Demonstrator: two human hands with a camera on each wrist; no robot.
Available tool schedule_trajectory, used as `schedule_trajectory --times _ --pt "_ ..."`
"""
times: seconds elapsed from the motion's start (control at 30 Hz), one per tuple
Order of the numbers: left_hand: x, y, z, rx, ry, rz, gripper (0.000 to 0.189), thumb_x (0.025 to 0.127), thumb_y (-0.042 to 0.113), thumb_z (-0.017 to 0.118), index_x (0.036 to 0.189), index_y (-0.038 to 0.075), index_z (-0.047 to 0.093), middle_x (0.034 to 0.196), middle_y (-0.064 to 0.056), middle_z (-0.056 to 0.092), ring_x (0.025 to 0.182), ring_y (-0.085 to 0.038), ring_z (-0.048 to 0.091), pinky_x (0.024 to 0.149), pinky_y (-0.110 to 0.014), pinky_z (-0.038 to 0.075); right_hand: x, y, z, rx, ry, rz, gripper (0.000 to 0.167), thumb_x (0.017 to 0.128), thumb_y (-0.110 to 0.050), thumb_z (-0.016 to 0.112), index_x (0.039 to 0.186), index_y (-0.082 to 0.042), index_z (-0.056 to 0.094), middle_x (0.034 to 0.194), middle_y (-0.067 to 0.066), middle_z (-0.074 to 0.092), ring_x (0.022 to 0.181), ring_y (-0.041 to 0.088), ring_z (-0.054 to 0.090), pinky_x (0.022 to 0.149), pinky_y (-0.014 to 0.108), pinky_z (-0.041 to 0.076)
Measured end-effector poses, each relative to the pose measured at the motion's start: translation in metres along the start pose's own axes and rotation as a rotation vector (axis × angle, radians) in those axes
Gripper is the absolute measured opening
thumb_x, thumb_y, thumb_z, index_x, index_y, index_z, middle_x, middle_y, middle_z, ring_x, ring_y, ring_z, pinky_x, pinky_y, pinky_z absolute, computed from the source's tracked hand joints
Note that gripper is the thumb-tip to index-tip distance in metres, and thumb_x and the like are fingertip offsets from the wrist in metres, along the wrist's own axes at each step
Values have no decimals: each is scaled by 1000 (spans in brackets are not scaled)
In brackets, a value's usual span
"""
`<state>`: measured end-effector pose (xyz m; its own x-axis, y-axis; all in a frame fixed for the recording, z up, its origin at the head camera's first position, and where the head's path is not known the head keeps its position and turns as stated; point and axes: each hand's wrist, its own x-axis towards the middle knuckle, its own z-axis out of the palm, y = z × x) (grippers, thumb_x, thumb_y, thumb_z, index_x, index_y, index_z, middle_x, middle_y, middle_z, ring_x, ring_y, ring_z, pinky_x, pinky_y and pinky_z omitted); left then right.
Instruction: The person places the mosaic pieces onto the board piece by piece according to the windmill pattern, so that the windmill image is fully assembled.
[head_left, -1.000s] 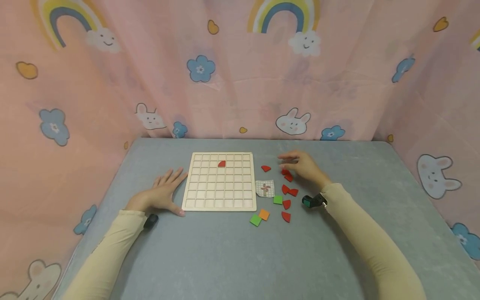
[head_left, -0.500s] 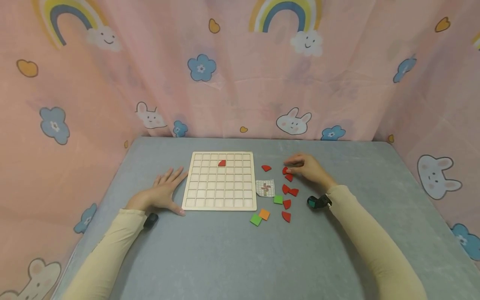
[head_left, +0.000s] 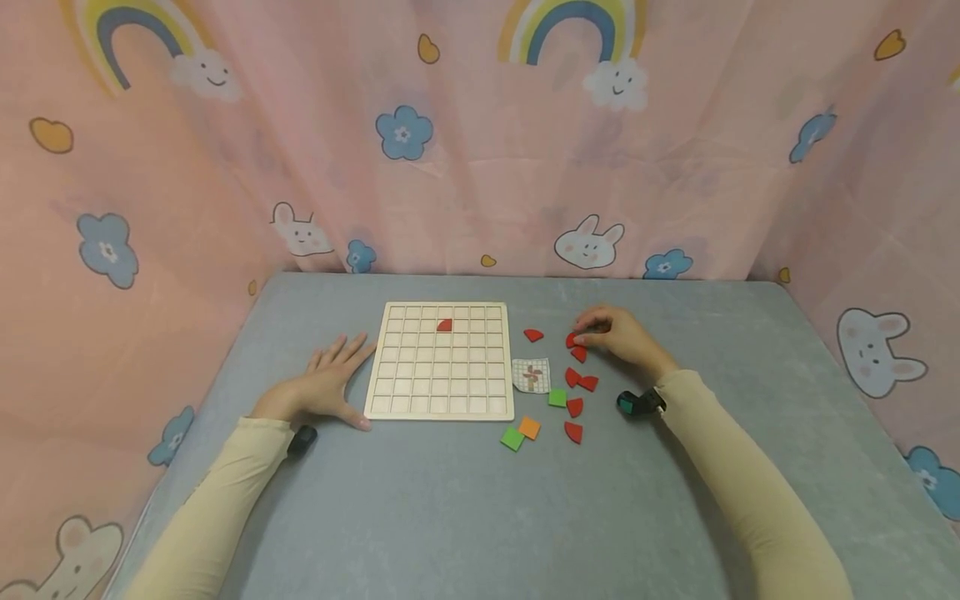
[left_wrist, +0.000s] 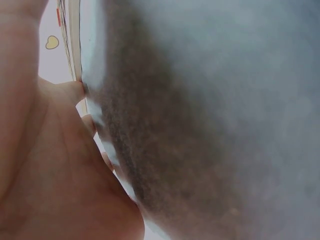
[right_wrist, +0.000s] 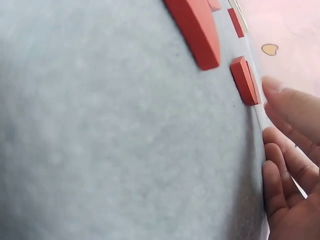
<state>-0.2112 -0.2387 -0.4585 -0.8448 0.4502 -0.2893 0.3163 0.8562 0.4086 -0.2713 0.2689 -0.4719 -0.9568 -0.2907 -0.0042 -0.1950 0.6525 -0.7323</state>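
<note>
My left hand (head_left: 322,387) lies with spread fingers at the left side of a pale wooden grid board (head_left: 380,367), its fingertips and thumb right at the board's edge. One red quarter-circle tile (head_left: 445,326) sits in a cell of the board's second row. Right of the board, my right hand (head_left: 617,335) is bent loosely over the table, thumb tip right at another red quarter-circle tile (head_left: 571,340). In the right wrist view, the thumb (right_wrist: 290,102) is apart from the other fingers, which rest on the table beyond the red tiles (right_wrist: 244,82).
A small paper pattern card (head_left: 531,377) lies against the board's right edge. Several more red tiles (head_left: 573,432) are scattered around it, with green tiles (head_left: 513,439) and an orange tile (head_left: 529,428). A pink curtain (head_left: 480,167) rises behind the grey table (head_left: 420,517).
My right hand has moved slightly right and lower, bringing the thumb to the upper red tile. The left hand and the board stay where they were.
</note>
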Motion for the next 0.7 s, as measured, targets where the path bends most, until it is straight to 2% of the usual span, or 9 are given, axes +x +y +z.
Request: schedule_trajectory --times 0.27,0.47,0.7 --pt "-1 0 0 -2 2 -2 139 57 55 91 160 12 9 168 -18 -2 153 -49 -7 115 -74 -3 -2 -8 6 -54 35 -5 32 80 -28 83 101 -8 70 116 12 62 104 25 53 91 38 43" --pt "-1 0 1 5 -1 -10 139 57 55 91 160 13 9 168 -18 -2 153 -48 -6 115 -74 -2 0 -9 11 -145 39 -2 36 78 -30 85 100 -7 68 112 11 59 97 25 50 85 36 41" --pt "-2 2 0 -3 2 -8 138 57 54 91 160 12 10 168 -19 -1 153 -49 -6 115 -75 -3 1 -12 11 -160 38 26 34 79 -30 84 97 -5 68 115 13 57 102 28 51 92 42 43"
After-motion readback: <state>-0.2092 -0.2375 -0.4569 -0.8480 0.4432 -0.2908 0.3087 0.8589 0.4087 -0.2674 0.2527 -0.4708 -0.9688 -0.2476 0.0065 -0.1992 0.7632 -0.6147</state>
